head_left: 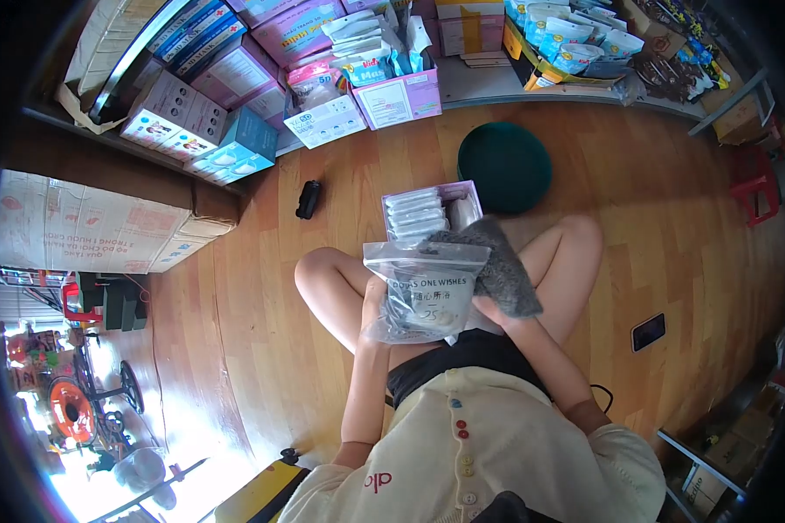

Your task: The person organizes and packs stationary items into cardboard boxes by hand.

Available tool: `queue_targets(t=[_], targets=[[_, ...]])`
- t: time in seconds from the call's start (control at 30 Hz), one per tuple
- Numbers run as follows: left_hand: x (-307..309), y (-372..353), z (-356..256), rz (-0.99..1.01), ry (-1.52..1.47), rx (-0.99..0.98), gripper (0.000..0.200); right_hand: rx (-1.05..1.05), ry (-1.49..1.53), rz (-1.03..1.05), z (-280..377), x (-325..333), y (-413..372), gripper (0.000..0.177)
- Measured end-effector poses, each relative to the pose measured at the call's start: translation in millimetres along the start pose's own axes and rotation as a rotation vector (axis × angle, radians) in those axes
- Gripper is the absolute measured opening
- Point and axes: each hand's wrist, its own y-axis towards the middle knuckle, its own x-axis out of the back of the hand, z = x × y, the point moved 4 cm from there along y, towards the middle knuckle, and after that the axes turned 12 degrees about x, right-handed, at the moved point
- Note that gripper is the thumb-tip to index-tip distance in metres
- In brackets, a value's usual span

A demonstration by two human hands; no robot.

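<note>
A clear zip-top bag with printed lettering hangs upright over my lap, something pale inside it. My left hand grips the bag at its left side, its fingers mostly hidden behind the plastic. On the other side, my right hand is closed on a grey fuzzy cloth, which covers most of the fingers and overlaps the bag's right edge. Just beyond the bag, an open lilac box on the floor holds several white wrapped packets.
A dark green round basin stands beyond the box. A black object lies on the floor to the left, a phone to the right. Shelved boxes line the far side; a large carton stands left.
</note>
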Motion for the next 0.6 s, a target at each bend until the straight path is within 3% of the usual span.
queue_targets(t=[0.07, 0.1, 0.2, 0.23, 0.37, 0.43, 0.6], targets=[[7.1, 0.3, -2.3, 0.03, 0.016, -0.019, 0.04, 0.002, -1.27, 0.524, 4.8, 14.2, 0.7, 0.047], [11.4, 0.1, -1.7, 0.055, -0.011, 0.007, 0.04, -0.015, -1.192, 0.39, -24.9, 33.8, -6.2, 0.047], [13.4, -1.1, -1.6, 0.092, -0.015, 0.055, 0.04, 0.012, -1.115, 0.337, 11.7, 30.4, 11.5, 0.045], [5.8, -4.4, -3.3, 0.124, 0.039, 0.038, 0.039, 0.053, -0.934, 0.224, 7.5, 26.0, 14.7, 0.049], [1.5, -1.8, -1.2, 0.151, 0.112, 0.048, 0.039, 0.297, -1.195, 0.131, 24.8, 12.1, 47.4, 0.034], [6.9, -0.2, -0.5, 0.133, 0.132, 0.07, 0.041, -0.02, -1.562, 0.47, 38.3, 1.8, 69.9, 0.032], [22.7, -0.6, -3.7, 0.071, 0.184, 0.111, 0.047, -0.032, -1.435, 0.568, 31.2, 20.3, 55.6, 0.031]])
